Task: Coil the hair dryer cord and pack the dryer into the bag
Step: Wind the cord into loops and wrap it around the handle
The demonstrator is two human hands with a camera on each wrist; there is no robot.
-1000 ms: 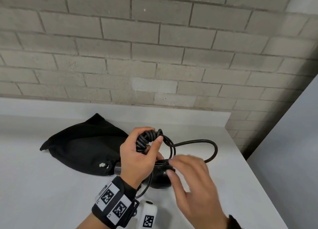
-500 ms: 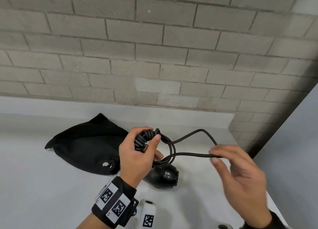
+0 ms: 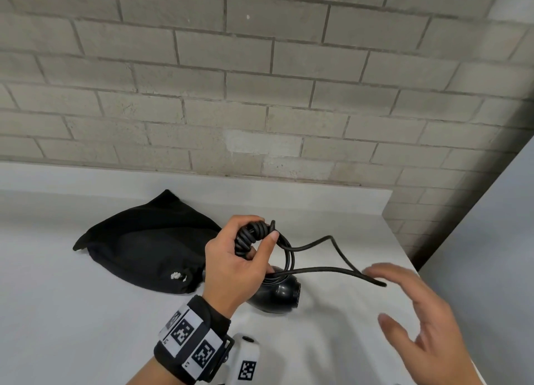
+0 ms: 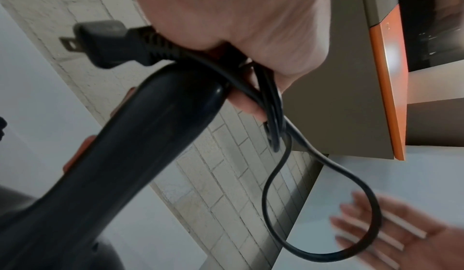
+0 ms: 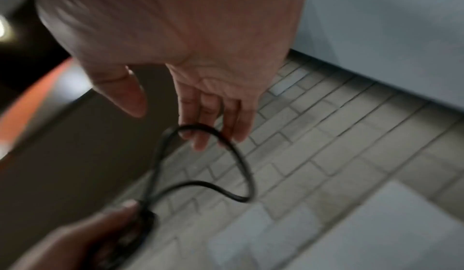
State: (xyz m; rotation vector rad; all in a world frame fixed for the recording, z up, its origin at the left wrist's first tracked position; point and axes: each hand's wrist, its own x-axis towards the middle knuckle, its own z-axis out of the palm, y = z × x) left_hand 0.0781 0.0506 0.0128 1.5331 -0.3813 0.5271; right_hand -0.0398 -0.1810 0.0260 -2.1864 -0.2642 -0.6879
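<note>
The left hand (image 3: 231, 269) holds the wound turns of the cord (image 3: 312, 269) bunched against the handle of the hair dryer (image 3: 277, 295), thumb pressed over them, likely so the coil cannot spring apart while the last slack is gathered. The dryer's head sits low over the white counter (image 3: 72, 312), just beside the black bag (image 3: 144, 246), which lies slumped to the left. One loose loop sticks out to the right. The right hand (image 3: 419, 321) has a wide, empty grip, fingers spread close to the loop (touching or just clear, blur hides which). The plug (image 4: 100, 42) juts from the left fist in the wrist view. The bag's opening is hard to make out.
</note>
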